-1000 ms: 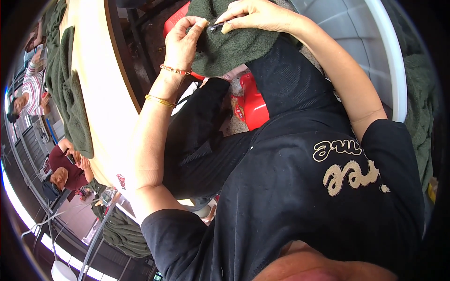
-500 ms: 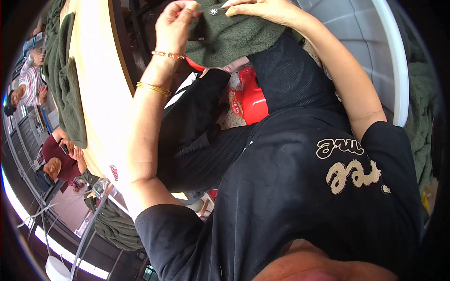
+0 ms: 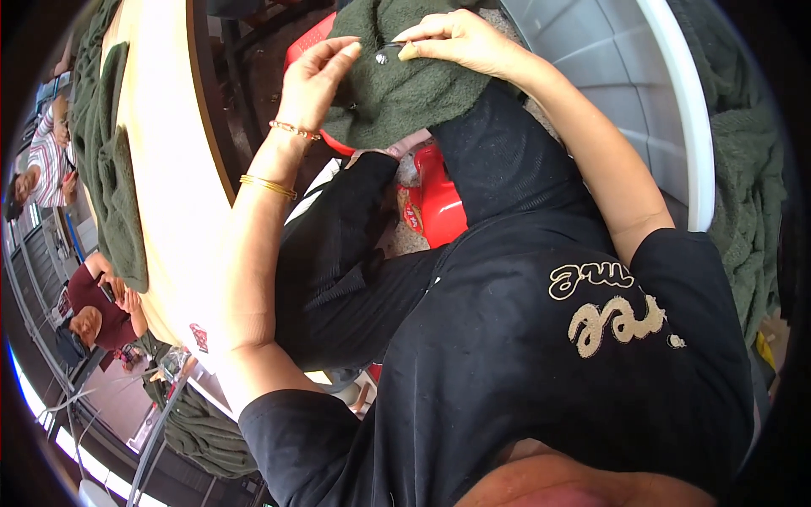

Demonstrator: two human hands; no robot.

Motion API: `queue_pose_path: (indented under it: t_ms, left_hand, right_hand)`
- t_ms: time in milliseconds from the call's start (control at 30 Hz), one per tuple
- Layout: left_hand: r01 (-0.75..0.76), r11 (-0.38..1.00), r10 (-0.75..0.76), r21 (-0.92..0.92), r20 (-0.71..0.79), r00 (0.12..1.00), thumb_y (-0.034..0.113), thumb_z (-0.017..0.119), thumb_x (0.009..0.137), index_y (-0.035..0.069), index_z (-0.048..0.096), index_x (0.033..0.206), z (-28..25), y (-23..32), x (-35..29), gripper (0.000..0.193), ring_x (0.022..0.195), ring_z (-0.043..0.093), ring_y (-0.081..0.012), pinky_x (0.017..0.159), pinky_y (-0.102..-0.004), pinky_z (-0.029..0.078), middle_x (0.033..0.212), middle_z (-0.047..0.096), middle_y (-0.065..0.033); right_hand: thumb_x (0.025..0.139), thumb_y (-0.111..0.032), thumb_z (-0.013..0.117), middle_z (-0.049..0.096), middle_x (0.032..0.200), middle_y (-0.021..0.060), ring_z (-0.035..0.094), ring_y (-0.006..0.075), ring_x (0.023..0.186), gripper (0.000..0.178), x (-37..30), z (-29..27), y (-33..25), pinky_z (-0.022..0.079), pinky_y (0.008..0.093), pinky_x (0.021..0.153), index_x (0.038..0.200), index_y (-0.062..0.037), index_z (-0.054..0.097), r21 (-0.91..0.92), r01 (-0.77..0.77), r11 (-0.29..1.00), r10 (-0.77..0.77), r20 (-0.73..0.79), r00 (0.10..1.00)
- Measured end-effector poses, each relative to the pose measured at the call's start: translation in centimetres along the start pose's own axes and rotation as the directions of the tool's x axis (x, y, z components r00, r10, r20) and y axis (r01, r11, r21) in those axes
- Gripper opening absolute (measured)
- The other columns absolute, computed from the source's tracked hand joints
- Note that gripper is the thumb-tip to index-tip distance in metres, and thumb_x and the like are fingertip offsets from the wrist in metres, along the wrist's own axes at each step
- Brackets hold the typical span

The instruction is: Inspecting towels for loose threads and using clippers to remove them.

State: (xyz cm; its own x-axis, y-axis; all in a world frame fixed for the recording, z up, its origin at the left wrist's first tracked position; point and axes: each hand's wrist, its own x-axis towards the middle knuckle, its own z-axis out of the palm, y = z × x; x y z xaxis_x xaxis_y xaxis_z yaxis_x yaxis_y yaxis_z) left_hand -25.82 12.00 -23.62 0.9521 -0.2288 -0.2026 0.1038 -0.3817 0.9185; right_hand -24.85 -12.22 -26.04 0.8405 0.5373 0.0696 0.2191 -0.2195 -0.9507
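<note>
A dark green fleece cloth (image 3: 422, 97) lies over my knees, with a small whitish patch (image 3: 382, 59) on its upper part. Just right of that patch, my right hand (image 3: 460, 44) pinches a thin dark piece (image 3: 397, 43) between thumb and fingers, too small to name surely. My left hand (image 3: 314, 80) is raised at the cloth's left side, thumb and forefinger pressed together. Whatever those fingertips hold, if anything, is too fine to make out.
A pale wooden tabletop (image 3: 160, 160) with green fleece (image 3: 118, 169) on it runs along my left. A large grey-white bin (image 3: 697, 127) stands at my right, more fleece (image 3: 748, 211) beyond it. Below me is a red plastic object (image 3: 441, 207). Two people are at far left.
My left hand has drawn back slightly and away from the fleece's edge. The right hand has shifted left and a little nearer me. More of the cloth and whitish patch shows, as the view has shifted.
</note>
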Motion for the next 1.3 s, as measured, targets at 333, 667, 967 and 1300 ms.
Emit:
queue_pose_path:
  t_ms: [333,667,967,1300]
  left_hand:
    - [0.073,0.997,-0.072,-0.008,0.086,0.994,0.023,0.067,0.085,0.003,0.067,0.103,1.4,-0.2,1.5,0.027,0.085,0.055,-0.0044,0.078,-0.0191,0.044,0.09,0.065,0.0016]
    - [0.166,0.983,-0.152,-0.083,0.147,0.977,0.017,0.062,0.089,0.002,0.066,0.1,1.5,-0.3,2.0,0.019,0.087,0.057,-0.0054,0.081,-0.0187,0.043,0.093,0.066,0.0004]
    - [0.203,0.977,-0.199,-0.06,0.061,0.978,0.022,0.062,0.089,0.007,0.066,0.1,0.9,0.0,1.6,0.019,0.081,0.053,-0.0016,0.073,-0.0158,0.038,0.091,0.064,0.0047]
    - [-0.094,0.976,0.096,-0.195,-0.001,0.995,0.016,0.063,0.089,0.004,0.064,0.097,0.5,1.7,0.6,0.015,0.082,0.054,-0.0034,0.075,-0.018,0.043,0.089,0.062,0.0029]
  right_hand:
    - [0.084,-0.02,0.066,0.065,0.088,0.0019,0.059,0.0092,0.086,0.031,-0.3,-0.4,1.2,0.045,0.0239,0.079,0.11,-0.0035,0.066,0.129,-0.088,0.988,0.088,0.009,0.996]
    - [0.082,-0.019,0.068,0.067,0.085,0.0068,0.059,0.0123,0.076,0.026,0.1,-0.8,-0.1,0.046,0.0269,0.069,0.103,-0.0036,0.067,-0.03,-0.009,1.0,0.011,0.057,0.998]
    - [0.085,-0.011,0.065,0.069,0.094,0.0079,0.063,0.0127,0.086,0.029,0.2,-0.4,1.3,0.049,0.0249,0.078,0.109,0.0054,0.061,0.345,-0.139,0.928,0.133,0.042,0.99]
    - [0.086,-0.009,0.064,0.069,0.095,0.0083,0.063,0.0124,0.087,0.027,1.5,-0.9,-0.8,0.048,0.0254,0.082,0.109,0.0044,0.062,0.239,-0.063,0.969,0.048,0.071,0.996]
